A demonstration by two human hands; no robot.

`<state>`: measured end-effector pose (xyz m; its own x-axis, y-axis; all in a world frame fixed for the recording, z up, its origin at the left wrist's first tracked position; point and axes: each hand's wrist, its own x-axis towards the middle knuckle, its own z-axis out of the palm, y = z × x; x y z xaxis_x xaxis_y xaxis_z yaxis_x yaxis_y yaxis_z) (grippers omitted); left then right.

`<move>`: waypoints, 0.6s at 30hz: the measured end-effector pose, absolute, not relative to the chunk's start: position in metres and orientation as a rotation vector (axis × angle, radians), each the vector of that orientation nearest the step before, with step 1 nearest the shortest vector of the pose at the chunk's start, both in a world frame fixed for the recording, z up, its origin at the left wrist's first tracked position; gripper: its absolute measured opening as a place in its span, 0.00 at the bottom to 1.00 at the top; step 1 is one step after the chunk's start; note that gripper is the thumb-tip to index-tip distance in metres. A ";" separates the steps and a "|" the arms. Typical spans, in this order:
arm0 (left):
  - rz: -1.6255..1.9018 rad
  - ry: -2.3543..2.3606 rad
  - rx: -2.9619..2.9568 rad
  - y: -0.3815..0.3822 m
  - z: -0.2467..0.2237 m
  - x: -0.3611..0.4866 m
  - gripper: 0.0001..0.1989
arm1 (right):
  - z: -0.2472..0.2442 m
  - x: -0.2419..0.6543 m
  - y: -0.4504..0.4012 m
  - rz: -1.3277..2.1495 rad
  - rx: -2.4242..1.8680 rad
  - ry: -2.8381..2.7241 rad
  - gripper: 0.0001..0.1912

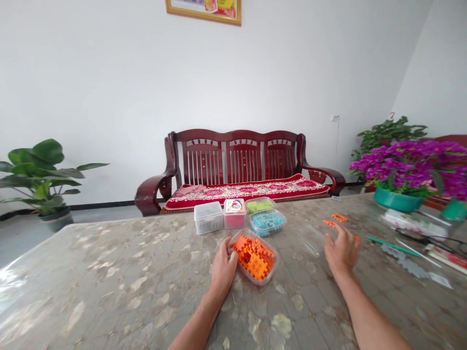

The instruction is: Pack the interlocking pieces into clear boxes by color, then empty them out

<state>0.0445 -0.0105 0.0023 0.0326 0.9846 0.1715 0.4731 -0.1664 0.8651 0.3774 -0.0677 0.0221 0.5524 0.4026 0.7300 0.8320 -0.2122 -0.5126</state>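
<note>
Fingertips (226, 241) of your left hand (222, 267) curl against the left side of the clear tub (269, 278), grasping its rim as it stands on the table (146, 291), heaped with orange pieces (258, 266). Right of it, a clear lid (309, 241) lies flat, near your right hand (342, 249). That hand bends down just beside loose orange pieces (340, 219); with its fingers blurred, I can't tell whether they pinch one or are free. You seem to be handling the loose pieces while bracing the tub; the next move likely calls for a light fingertip pinch.
</note>
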 end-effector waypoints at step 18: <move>1.252 1.300 1.598 -0.006 -0.006 0.042 0.20 | 0.019 0.247 -0.082 0.839 -1.143 -1.459 0.27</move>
